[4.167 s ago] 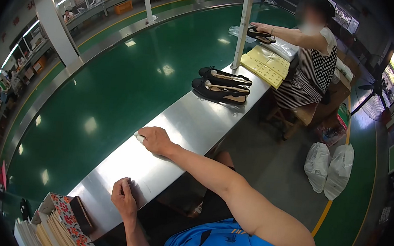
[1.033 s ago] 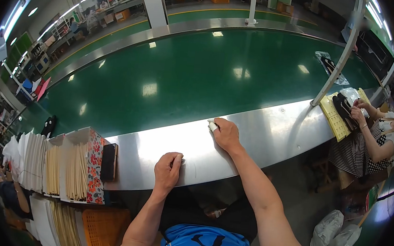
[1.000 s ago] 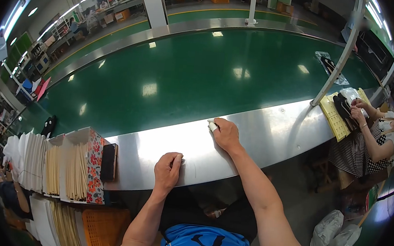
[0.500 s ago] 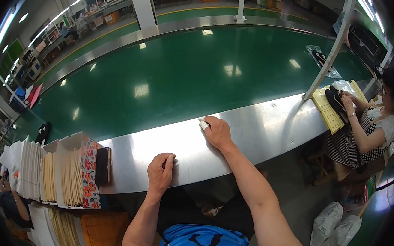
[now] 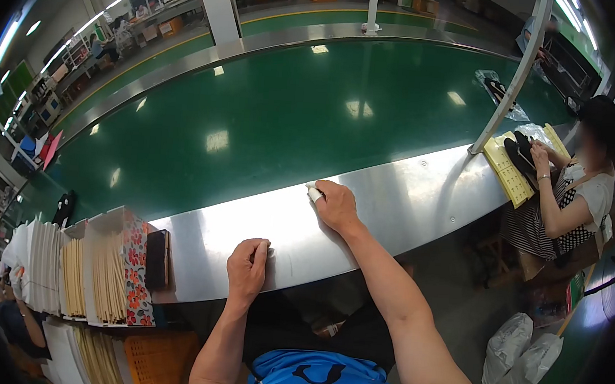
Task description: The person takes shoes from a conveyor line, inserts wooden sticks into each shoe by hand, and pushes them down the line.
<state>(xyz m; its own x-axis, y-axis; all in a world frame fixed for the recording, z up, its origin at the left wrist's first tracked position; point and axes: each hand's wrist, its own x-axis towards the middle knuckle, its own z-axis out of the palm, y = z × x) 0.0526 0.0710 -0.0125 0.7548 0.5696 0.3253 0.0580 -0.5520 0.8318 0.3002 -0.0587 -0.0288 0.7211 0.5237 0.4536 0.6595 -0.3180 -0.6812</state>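
My left hand point(image 5: 246, 270) is loosely closed and rests on the metal ledge point(image 5: 387, 187) near its front edge, thumb against the curled fingers. No object shows in it. Farther forward, my right hand point(image 5: 335, 207) lies on the same ledge beside the green conveyor belt point(image 5: 270, 117). Its fingers are curled in, and a white wrap point(image 5: 314, 192) covers a fingertip or two; nothing else is visible in that hand. Left of my left hand, a dark phone-like slab point(image 5: 158, 260) leans upright against a flower-patterned box side point(image 5: 137, 269).
Bins of tan paper strips point(image 5: 107, 274) and white sheets point(image 5: 40, 261) stand at left, above an orange crate point(image 5: 160, 361). At right, a co-worker point(image 5: 575, 184) handles black shoes point(image 5: 521, 157) over a yellow tray point(image 5: 508, 172). A white post point(image 5: 511, 85) rises from the ledge; a bagged item point(image 5: 501, 94) lies on the belt.
My hands keep their pose on the ledge. The whole view has shifted slightly to the left. The co-worker's head at right has turned a little.
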